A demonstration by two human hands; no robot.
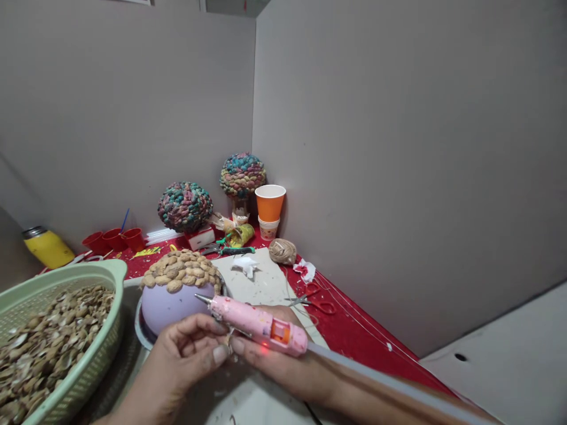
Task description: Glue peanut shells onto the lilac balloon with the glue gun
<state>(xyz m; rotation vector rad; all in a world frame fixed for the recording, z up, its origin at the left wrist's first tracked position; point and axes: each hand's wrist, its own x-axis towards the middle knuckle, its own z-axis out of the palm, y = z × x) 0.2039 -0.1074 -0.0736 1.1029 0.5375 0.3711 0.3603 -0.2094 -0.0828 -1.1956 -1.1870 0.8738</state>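
Observation:
My right hand [274,354] grips a pink hot glue gun [254,321], its metal nozzle pointing left toward a lilac ball [170,307] whose top is covered with glued nut shells [181,268]. My left hand [186,351] is closed in a pinch just under the gun's barrel, fingertips meeting the right hand's fingertips around a small piece, likely a shell, mostly hidden. The ball rests in a shallow bowl just beyond both hands.
A green colander [66,342] full of shells sits at the left. Behind lie red-handled scissors [316,301], a twine ball [282,251], stacked orange cups [269,206], two coloured shell balls [185,205], red cups [114,239] and a yellow bottle [48,247]. Walls close in behind and to the right.

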